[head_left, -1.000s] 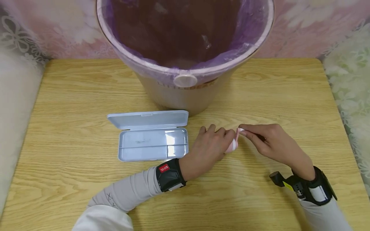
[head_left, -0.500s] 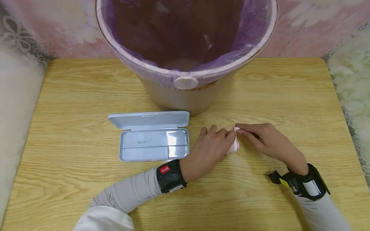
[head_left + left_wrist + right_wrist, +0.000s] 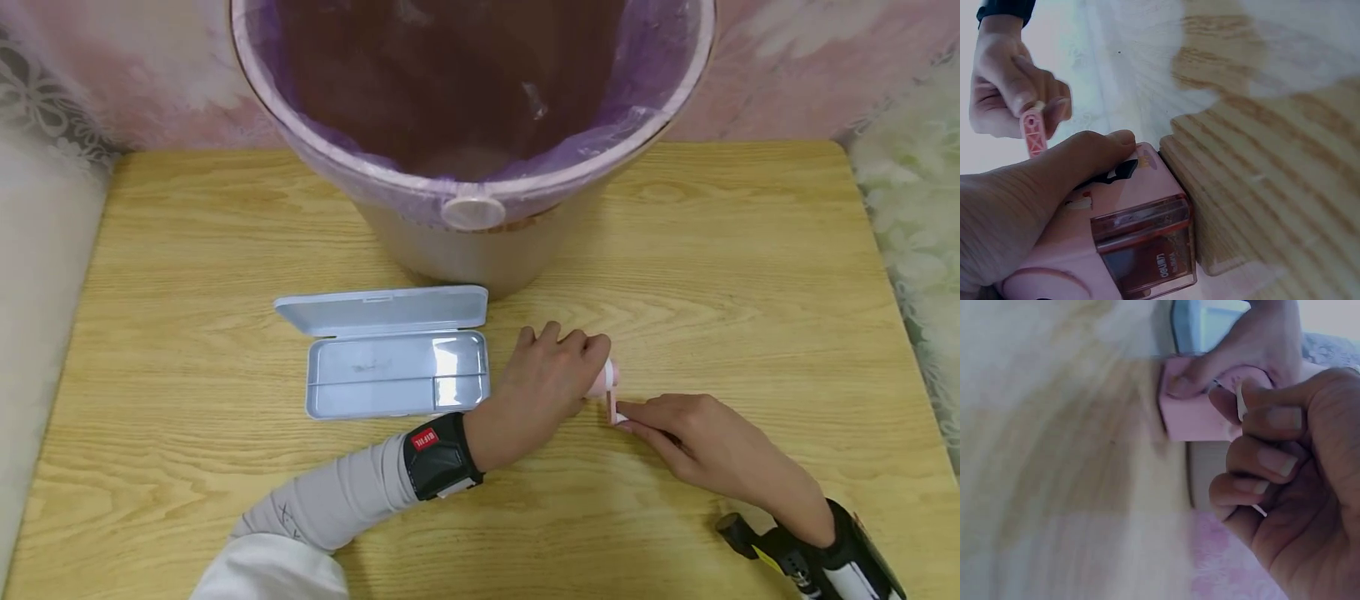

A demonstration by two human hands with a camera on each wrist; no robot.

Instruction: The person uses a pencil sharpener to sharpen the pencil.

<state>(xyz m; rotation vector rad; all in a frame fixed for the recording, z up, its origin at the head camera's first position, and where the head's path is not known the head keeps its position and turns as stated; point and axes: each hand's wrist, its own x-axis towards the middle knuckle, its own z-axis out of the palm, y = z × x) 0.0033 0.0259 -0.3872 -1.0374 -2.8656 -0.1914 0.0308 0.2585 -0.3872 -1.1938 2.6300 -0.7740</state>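
My left hand [image 3: 543, 387] grips a pink pencil sharpener [image 3: 1147, 184] from above and holds it down on the table. A see-through shavings drawer [image 3: 1157, 262] shows in its side in the left wrist view. From the sharpener's right end sticks a pink crank [image 3: 611, 407], which points toward me. My right hand [image 3: 705, 442] pinches the white knob [image 3: 1240, 403] at the crank's tip between thumb and forefinger. Its other fingers are curled in, as the right wrist view shows. Most of the sharpener is hidden under my left hand in the head view.
A light blue pencil box [image 3: 375, 392] lies with its lid up, left of my left hand. Behind it stands a large bin [image 3: 472, 254] with a purple liner. A patterned pink covering [image 3: 780, 100] is beyond the wooden table's [image 3: 750, 242] far edge.
My right hand has swung the crank from the far side round to the near side, moving toward me. My left hand and the sharpener stay in place.
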